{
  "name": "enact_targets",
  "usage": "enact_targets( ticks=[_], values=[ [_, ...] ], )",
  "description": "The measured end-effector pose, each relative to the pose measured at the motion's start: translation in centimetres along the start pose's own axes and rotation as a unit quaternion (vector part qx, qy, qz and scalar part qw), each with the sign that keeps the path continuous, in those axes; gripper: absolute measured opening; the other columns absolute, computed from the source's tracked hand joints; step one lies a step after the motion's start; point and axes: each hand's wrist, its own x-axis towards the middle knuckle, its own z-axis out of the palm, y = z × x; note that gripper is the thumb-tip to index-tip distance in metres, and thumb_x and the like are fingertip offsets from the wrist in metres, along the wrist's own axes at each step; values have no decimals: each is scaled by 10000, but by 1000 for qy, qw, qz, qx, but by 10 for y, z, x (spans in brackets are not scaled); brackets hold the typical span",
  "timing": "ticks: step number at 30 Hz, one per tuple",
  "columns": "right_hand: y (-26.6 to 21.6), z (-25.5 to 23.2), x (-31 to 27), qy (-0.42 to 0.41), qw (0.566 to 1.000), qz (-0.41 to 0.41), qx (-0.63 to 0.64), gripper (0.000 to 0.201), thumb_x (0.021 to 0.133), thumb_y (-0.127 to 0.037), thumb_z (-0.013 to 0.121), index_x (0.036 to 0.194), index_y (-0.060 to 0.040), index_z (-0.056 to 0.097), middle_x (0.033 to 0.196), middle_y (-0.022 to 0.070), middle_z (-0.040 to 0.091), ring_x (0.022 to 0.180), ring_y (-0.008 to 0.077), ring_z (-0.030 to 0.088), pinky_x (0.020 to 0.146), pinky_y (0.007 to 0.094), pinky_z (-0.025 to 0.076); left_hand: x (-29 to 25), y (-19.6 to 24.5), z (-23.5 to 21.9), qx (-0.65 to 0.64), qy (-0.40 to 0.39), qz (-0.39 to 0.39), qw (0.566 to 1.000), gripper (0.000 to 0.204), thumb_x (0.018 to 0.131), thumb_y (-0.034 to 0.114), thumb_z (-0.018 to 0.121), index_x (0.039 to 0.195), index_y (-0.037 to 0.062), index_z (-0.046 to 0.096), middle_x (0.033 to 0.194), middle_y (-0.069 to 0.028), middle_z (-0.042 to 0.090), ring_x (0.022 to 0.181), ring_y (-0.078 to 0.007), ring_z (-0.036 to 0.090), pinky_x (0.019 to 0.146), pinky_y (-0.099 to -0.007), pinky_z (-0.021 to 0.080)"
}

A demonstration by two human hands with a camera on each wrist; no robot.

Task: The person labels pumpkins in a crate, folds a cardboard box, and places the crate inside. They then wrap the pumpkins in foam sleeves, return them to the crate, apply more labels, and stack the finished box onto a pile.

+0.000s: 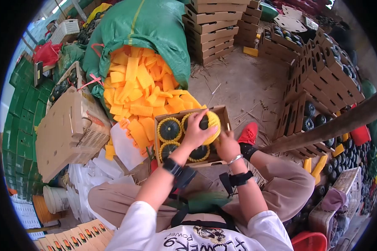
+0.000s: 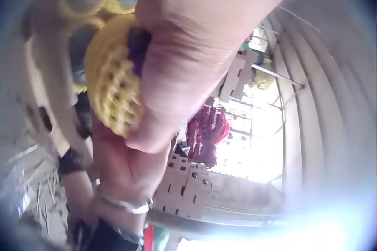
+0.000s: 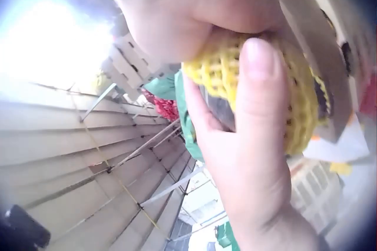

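Open carton, centre frame. Netted squash hangs over its right half, roundish, no clear long axis. It's right of my left hand, fingers gripping it; right hand touches yellow netting, can't tell if pinching.

Counted: one left hand, one right hand; one held squash; at least four squashes in the near carton; one large sack; yellow sleeves, too many to count; two wrist straps; one bracelet
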Motion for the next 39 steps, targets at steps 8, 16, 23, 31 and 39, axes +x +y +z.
enact_targets(
  ticks=[8, 16, 23, 31, 39],
  values=[
    [-16, -6, -12, -107, 985, 62, -121, 420, 718, -229, 693, 1089, -160, 509, 1178, 169, 412, 851, 320, 602, 647, 394, 522, 31, -25, 61, 275, -71, 53, 957, 607, 543, 285, 772, 1114, 191, 589, 1139, -117, 423, 1099, -314, 377, 915, -415, 356],
    [6, -9, -3, -42, 999, 13, -14, 353, 684, -120, 675, 1028, -84, 602, 1064, 170, 538, 855, 331, 603, 698, 379, 507, 32, -22, 48, 305, -121, 61, 943, 689, 605, 326, 750, 1210, 116, 495, 1235, -101, 414, 1158, -294, 360, 933, -437, 299],
    [-2, 2, 53, 6, 993, -79, -90, 357, 711, -64, 607, 1067, -87, 578, 1067, 157, 547, 952, 343, 528, 733, 400, 483, 12, -34, -5, 361, -106, 102, 921, 421, 726, 39, 581, 1144, 66, 546, 1158, -72, 555, 1147, -283, 431, 969, -430, 288],
    [-1, 20, 57, -50, 988, -23, -142, 521, 654, -122, 705, 1151, -138, 551, 1210, 134, 470, 1062, 345, 449, 834, 398, 471, 43, -82, -63, 193, 83, 34, 977, 253, 746, 26, 516, 974, 31, 624, 907, -168, 624, 900, -338, 569, 795, -409, 443],
    [2, 22, 55, -15, 989, -51, -138, 498, 625, -103, 683, 1111, -129, 580, 1191, 138, 480, 998, 345, 467, 810, 386, 467, 117, -128, -103, 326, -140, -104, 929, 365, 761, 12, 504, 1101, 118, 585, 941, -139, 630, 885, -302, 599, 760, -391, 476]
  ],
)
